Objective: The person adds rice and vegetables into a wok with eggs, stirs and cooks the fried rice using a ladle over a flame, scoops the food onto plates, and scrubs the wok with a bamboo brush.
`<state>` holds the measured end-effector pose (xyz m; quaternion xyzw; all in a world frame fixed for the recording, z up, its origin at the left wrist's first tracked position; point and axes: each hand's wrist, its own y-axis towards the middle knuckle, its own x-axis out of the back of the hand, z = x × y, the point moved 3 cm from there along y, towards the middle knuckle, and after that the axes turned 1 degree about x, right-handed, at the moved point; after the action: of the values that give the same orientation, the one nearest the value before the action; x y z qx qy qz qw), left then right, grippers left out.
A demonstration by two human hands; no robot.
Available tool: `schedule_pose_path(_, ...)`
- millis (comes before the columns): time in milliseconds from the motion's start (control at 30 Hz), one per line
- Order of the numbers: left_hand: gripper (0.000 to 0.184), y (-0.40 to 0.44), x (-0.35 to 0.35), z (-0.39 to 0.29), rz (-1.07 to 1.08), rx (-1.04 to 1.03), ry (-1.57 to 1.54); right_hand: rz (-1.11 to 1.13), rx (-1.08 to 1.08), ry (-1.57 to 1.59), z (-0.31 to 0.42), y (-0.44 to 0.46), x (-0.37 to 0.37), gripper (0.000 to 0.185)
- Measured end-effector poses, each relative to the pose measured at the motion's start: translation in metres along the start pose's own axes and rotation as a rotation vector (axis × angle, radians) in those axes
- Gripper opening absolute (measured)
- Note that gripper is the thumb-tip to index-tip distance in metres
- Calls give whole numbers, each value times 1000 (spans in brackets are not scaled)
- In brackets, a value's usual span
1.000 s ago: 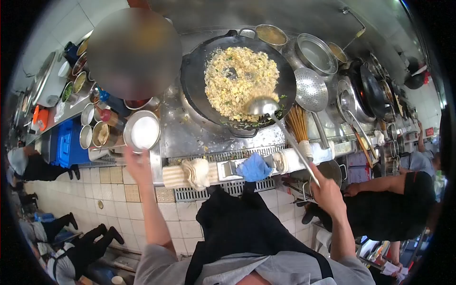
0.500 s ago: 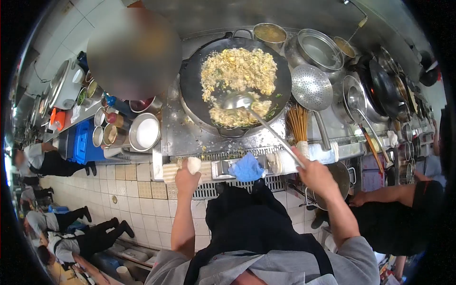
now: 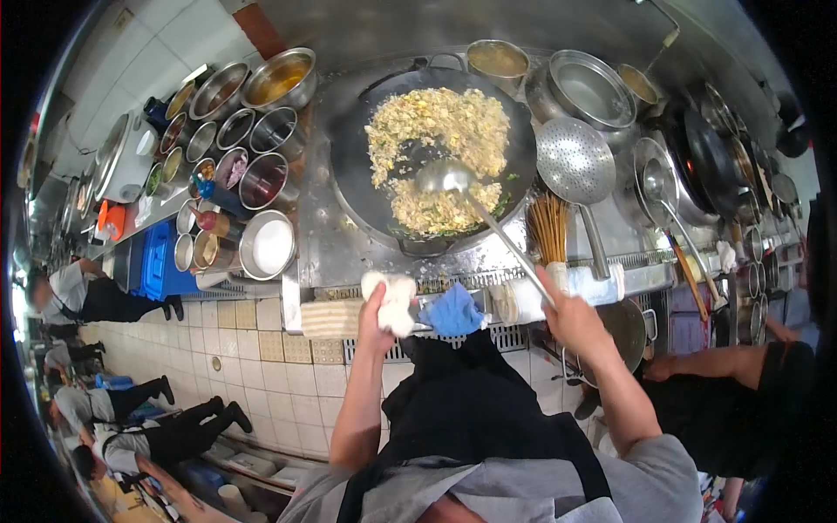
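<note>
A large black wok [image 3: 347, 161] on the stove holds fried rice [image 3: 471, 118] mixed with egg and green bits. My right hand [image 3: 575, 327] is wrapped round the end of a long ladle handle. The metal bowl of the ladle [image 3: 446, 176] rests over the rice in the middle of the wok, bottom side up. My left hand [image 3: 375, 322] grips a bunched white cloth [image 3: 394, 301] in front of the stove's edge, apart from the wok. Close by on the front ledge lie a blue cloth [image 3: 453, 309] and a striped towel [image 3: 330, 320].
To the wok's right are a perforated strainer [image 3: 575, 161], a bamboo brush [image 3: 547, 228] and a metal pot [image 3: 593, 91]. Bowls of ingredients, including a white-filled bowl [image 3: 268, 247], stand at left. A co-worker's arm [image 3: 715, 359] is close on my right; other people are at far left.
My left hand has moved right with the white cloth, lifting it off the striped towel. The ladle bowl has shifted slightly within the wok. A blurred patch over the left-hand bowls is gone.
</note>
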<state>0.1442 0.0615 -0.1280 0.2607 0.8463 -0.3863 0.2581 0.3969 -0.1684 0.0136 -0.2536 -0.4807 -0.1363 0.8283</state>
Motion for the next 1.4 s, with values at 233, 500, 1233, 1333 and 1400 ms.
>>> schedule_pose_path(233, 66, 71, -48, -29, 46, 108, 248, -197, 101, 357, 12, 34, 24, 62)
schedule_pose_path(500, 18, 101, -64, -19, -99, 268, -37, -79, -171, 457, 7, -85, 17, 65)
schedule_pose_path(1233, 13, -5, -43, 2, -17, 220, 18, 211, -20, 393, 65, -138, 70, 66)
schedule_pose_path(1333, 11, -49, -82, -13, -101, 261, -80, 522, -365, 479, 71, -158, 107, 65)
schedule_pose_path(1400, 9, -32, -89, -15, -94, 251, -66, 352, -163, 364, 61, -135, 99, 63)
